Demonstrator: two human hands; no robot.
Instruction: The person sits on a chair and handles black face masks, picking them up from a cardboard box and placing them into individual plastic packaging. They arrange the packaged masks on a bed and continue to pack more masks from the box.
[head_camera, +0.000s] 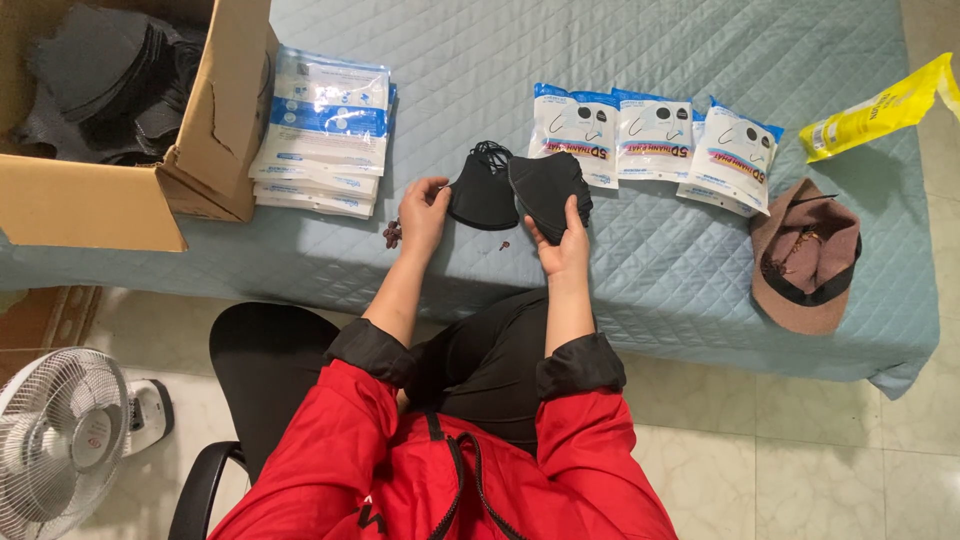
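Note:
My left hand (424, 213) pinches the left edge of a black face mask (481, 193) that lies on the quilted light blue bed cover (660, 260). My right hand (563, 245) grips a small stack of black masks (548, 186), tilted up above the cover, touching the first mask. Both sleeves are red with dark cuffs. A row of sealed mask packets (655, 138) lies just beyond my right hand.
An open cardboard box (215, 120) holding dark masks stands at the far left, beside a stack of flat packets (322, 130). A brown cap (808, 255) and a yellow bag (880, 108) lie at the right. A white fan (55, 440) stands on the tiled floor.

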